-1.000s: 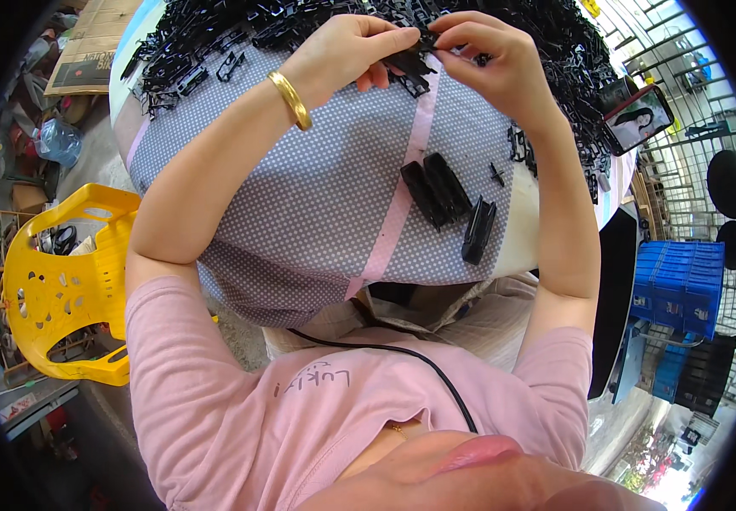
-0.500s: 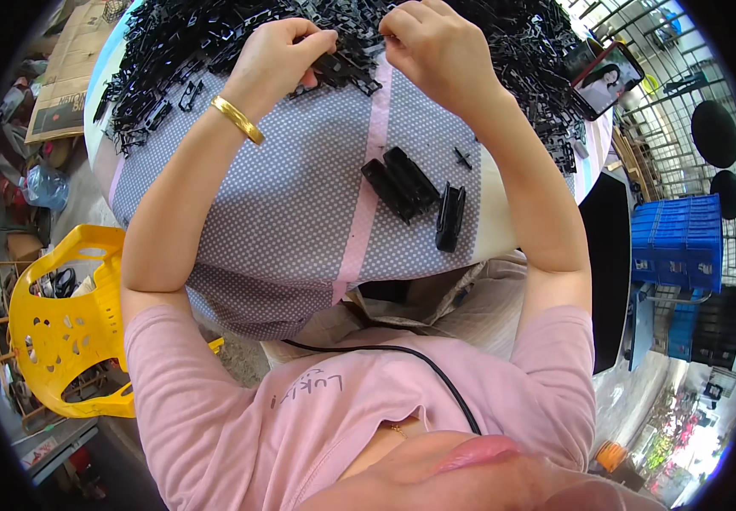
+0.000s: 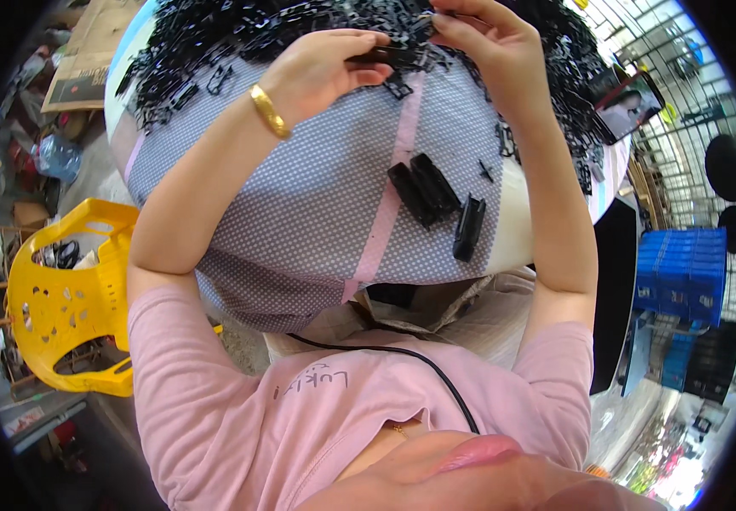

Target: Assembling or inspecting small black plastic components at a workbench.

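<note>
My left hand point(image 3: 315, 78), with a gold bracelet on its wrist, holds a narrow black plastic piece point(image 3: 383, 56) between thumb and fingers at the near edge of a large heap of black plastic parts point(image 3: 240, 38). To its right my right hand point(image 3: 508, 58) is raised over the heap. Its thumb and forefinger are pinched together, and what lies between them is too small to make out. Nearer to me, several black elongated blocks point(image 3: 470, 228) rest on the dotted tablecloth point(image 3: 300, 196). A small black cross-shaped bit point(image 3: 486, 171) lies beside them.
A phone point(image 3: 632, 106) with a lit screen leans at the table's right side. On the left stands a yellow plastic chair point(image 3: 70, 289), with a clear water bottle point(image 3: 59, 158) and cardboard point(image 3: 87, 64) behind it. Blue crates point(image 3: 681, 272) are stacked at right.
My right hand has moved right, its fingers spreading somewhat apart. My left hand has shifted a little right, and the black piece in it now shows more clearly. The whole view has shifted slightly.
</note>
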`<state>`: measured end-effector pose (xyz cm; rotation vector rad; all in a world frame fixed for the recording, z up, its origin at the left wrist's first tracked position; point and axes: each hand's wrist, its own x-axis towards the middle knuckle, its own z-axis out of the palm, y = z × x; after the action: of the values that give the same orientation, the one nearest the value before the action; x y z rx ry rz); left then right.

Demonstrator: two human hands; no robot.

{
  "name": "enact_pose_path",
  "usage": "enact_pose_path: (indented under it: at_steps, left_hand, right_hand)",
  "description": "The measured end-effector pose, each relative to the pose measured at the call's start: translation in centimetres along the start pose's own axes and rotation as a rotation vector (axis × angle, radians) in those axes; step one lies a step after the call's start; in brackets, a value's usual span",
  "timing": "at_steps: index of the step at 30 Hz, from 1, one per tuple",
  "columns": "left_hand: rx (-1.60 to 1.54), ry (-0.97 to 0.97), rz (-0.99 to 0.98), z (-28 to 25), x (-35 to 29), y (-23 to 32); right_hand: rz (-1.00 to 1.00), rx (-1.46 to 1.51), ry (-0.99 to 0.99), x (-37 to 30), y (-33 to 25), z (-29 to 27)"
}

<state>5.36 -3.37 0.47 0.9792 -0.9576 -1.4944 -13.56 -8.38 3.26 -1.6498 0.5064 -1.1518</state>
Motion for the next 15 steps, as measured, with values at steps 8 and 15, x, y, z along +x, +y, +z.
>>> enact_pose_path:
  at_steps: [8, 15]
  left_hand:
    - [-0.077, -0.046, 0.055, 0.5, -0.7, 0.2]
    - [-0.067, -0.05, 0.058, 0.5, -0.6, 0.2]
  right_hand:
    - [-0.447, -0.625, -0.122, -0.2, 0.4, 1.5]
    - [-0.488, -0.72, -0.08, -0.2, 0.4, 1.5]
